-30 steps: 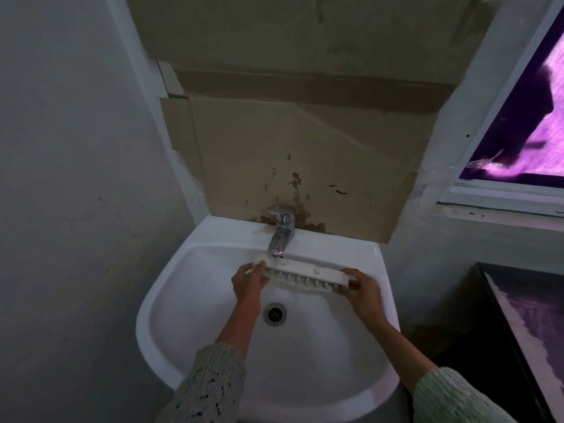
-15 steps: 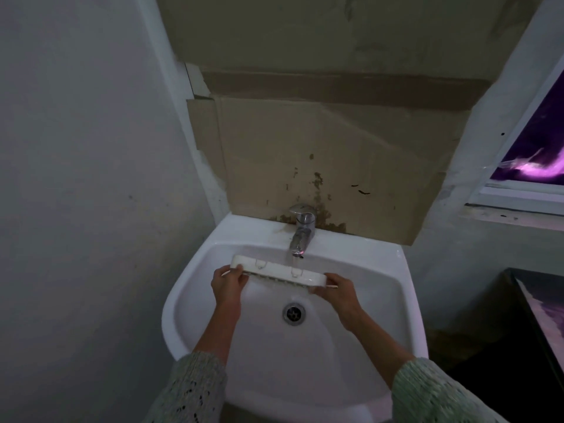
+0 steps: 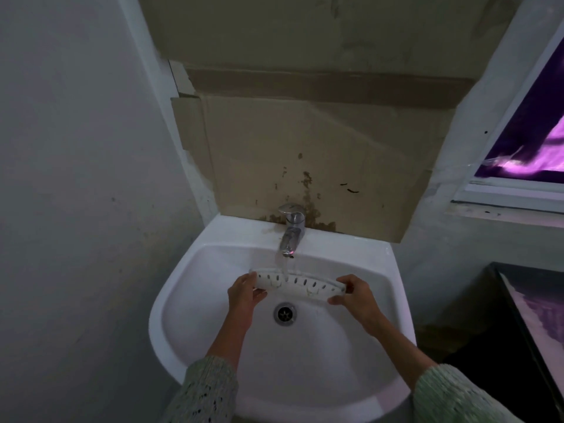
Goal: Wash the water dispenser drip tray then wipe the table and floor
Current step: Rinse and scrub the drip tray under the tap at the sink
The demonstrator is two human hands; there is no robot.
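A long white slotted drip tray [image 3: 300,283] hangs over the white sink [image 3: 213,331], just above the drain [image 3: 284,313]. My left hand [image 3: 244,293] grips its left end and my right hand [image 3: 355,296] grips its right end. The slotted face is turned up toward me. Water runs from the chrome tap [image 3: 292,232] onto the tray left of its middle.
Stained cardboard [image 3: 305,154] covers the wall behind the tap. A grey wall stands close on the left. A window [image 3: 531,141] with a white sill is at the upper right, and a dark glossy surface [image 3: 531,325] lies at the lower right beside the sink.
The tray has been turned so its slotted face shows and has come lower and nearer the drain. Water now falls on it. Both hands still hold its ends.
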